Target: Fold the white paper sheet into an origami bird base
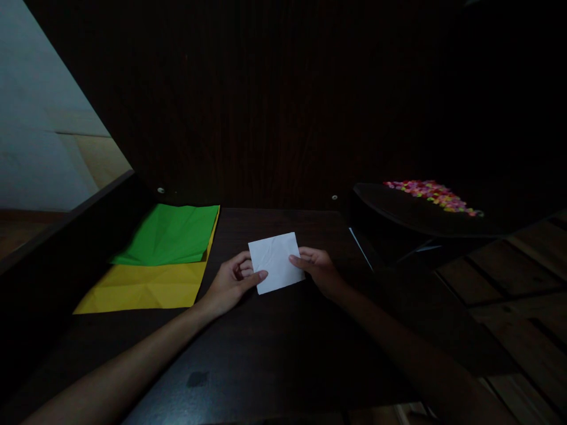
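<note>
A small white piece of paper [277, 257], roughly square and slightly creased, is held up between my two hands over the dark wooden surface. My left hand [234, 278] grips its left side, thumb on the front and fingers curled behind. On the right edge, my right hand [319, 268] pinches it the same way, its thumb lying on the front face. The fingers behind the sheet are partly hidden. To the left of my hands lie a creased green sheet [170, 235] and, partly under it, a creased yellow sheet [142, 287].
A dark upright panel [248, 118] rises behind the wooden surface [248, 354]. At the left runs a raised dark side board [66, 221]. On the right, a dark rounded surface [390, 203] bears a pile of small colourful pieces [434, 195]. Wooden slats [522, 301] show below it.
</note>
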Demonstrator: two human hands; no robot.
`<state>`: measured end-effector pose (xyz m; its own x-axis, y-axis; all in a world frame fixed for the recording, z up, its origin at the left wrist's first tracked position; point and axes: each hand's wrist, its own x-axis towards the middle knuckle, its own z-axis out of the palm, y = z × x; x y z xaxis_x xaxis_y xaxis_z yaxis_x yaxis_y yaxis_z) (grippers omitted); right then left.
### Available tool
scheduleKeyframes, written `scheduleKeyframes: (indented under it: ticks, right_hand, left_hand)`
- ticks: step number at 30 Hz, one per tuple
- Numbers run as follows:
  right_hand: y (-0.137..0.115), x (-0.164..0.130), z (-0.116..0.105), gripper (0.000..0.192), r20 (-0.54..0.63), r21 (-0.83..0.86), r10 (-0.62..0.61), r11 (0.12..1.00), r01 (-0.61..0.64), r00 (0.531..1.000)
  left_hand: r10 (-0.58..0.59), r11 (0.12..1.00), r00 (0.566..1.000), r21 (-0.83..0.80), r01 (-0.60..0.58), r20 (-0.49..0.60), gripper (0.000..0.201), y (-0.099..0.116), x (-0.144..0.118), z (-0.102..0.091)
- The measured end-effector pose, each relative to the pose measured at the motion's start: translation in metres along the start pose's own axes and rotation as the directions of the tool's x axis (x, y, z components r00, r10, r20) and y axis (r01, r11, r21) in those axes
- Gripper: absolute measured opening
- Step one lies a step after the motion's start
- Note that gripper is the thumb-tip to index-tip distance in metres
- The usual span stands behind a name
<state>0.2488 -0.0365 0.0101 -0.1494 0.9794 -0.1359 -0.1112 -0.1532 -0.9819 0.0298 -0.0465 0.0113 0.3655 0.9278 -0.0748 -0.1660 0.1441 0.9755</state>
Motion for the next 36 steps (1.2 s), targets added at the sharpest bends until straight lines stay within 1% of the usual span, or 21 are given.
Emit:
scheduleKeyframes:
  ticks: [2, 5, 7, 9, 10, 11, 13, 14, 16, 18, 19, 20, 21, 23, 25, 28, 30, 32, 36]
  right_hand:
    - [-0.002, 0.000, 0.000, 0.028, -0.017, -0.011, -0.013, 1.000, 0.012, 1.000]
    - [-0.003, 0.002, -0.001, 0.026, -0.045, -0.035, -0.033, 0.999, 0.031, 0.998]
    - [-0.003, 0.003, -0.002, 0.035, -0.042, -0.032, -0.046, 0.999, 0.044, 0.998]
    - [-0.002, 0.003, -0.003, 0.046, -0.025, -0.056, -0.075, 0.996, 0.074, 0.997]
    - [-0.002, 0.003, -0.004, 0.049, -0.013, -0.096, -0.103, 0.990, 0.101, 0.995]
    - [-0.001, 0.003, -0.004, 0.050, 0.002, -0.157, -0.138, 0.978, 0.137, 0.990]
    - [0.000, 0.001, -0.005, 0.043, 0.045, -0.313, -0.222, 0.923, 0.225, 0.974]
    - [0.001, 0.001, -0.005, 0.037, 0.077, -0.392, -0.264, 0.878, 0.273, 0.961]
    - [0.001, -0.001, -0.005, 0.027, 0.168, -0.538, -0.348, 0.751, 0.381, 0.922]
    - [0.000, -0.003, -0.005, 0.023, 0.272, -0.645, -0.416, 0.590, 0.485, 0.868]
    - [0.000, -0.004, -0.005, 0.023, 0.324, -0.679, -0.430, 0.515, 0.524, 0.843]
    - [0.000, -0.005, -0.006, 0.022, 0.371, -0.699, -0.427, 0.456, 0.551, 0.825]
    - [0.000, -0.005, -0.006, 0.021, 0.414, -0.708, -0.409, 0.417, 0.570, 0.813]
    - [0.000, -0.006, -0.006, 0.018, 0.479, -0.705, -0.360, 0.387, 0.595, 0.801]
    - [0.001, -0.005, -0.007, 0.017, 0.510, -0.698, -0.334, 0.378, 0.609, 0.792]
    - [0.002, -0.004, -0.009, 0.018, 0.517, -0.702, -0.336, 0.360, 0.615, 0.787]
    - [0.002, -0.003, -0.010, 0.019, 0.516, -0.708, -0.342, 0.345, 0.616, 0.785]
    - [0.002, -0.002, -0.011, 0.021, 0.512, -0.713, -0.353, 0.333, 0.617, 0.783]
    - [-0.001, -0.001, -0.017, 0.028, 0.533, -0.717, -0.329, 0.313, 0.623, 0.779]
  left_hand:
    - [0.046, 0.997, 0.997, 0.059, -0.042, -0.068, 0.039, -0.001, 0.002, -0.004]
    - [0.100, 0.989, 0.989, 0.120, -0.087, -0.108, 0.044, -0.002, 0.006, -0.008]
    - [0.120, 0.979, 0.987, 0.180, -0.100, -0.104, 0.049, -0.001, 0.006, -0.010]
    - [0.171, 0.944, 0.981, 0.300, -0.136, -0.093, 0.049, 0.002, 0.005, -0.011]
    - [0.210, 0.908, 0.974, 0.386, -0.163, -0.082, 0.047, 0.003, 0.003, -0.012]
    - [0.257, 0.854, 0.964, 0.484, -0.190, -0.074, 0.045, 0.005, 0.002, -0.012]
    - [0.328, 0.722, 0.944, 0.655, -0.225, -0.037, 0.042, 0.007, 0.000, -0.013]
    - [0.348, 0.666, 0.937, 0.707, -0.237, -0.014, 0.041, 0.007, -0.001, -0.013]
    - [0.357, 0.586, 0.933, 0.768, -0.258, 0.041, 0.040, 0.007, -0.001, -0.014]
    - [0.355, 0.526, 0.930, 0.802, -0.283, 0.095, 0.038, 0.004, 0.000, -0.014]
    - [0.361, 0.493, 0.925, 0.817, -0.299, 0.120, 0.036, 0.003, 0.001, -0.015]
    - [0.374, 0.454, 0.916, 0.833, -0.315, 0.142, 0.035, 0.001, 0.001, -0.015]
    - [0.393, 0.408, 0.905, 0.851, -0.330, 0.162, 0.034, -0.001, 0.002, -0.015]
    - [0.429, 0.305, 0.880, 0.883, -0.356, 0.207, 0.033, -0.003, 0.001, -0.015]
    - [0.434, 0.231, 0.854, 0.881, -0.414, 0.288, 0.030, -0.003, 0.000, -0.013]
    - [0.378, 0.198, 0.802, 0.806, -0.557, 0.462, 0.027, -0.001, -0.005, -0.009]
    - [0.320, 0.167, 0.778, 0.776, -0.609, 0.542, 0.028, 0.001, -0.008, -0.007]
    - [0.267, 0.141, 0.777, 0.775, -0.616, 0.570, 0.034, 0.002, -0.009, -0.006]
    - [0.211, 0.146, 0.794, 0.785, -0.602, 0.569, 0.054, 0.004, -0.008, -0.010]
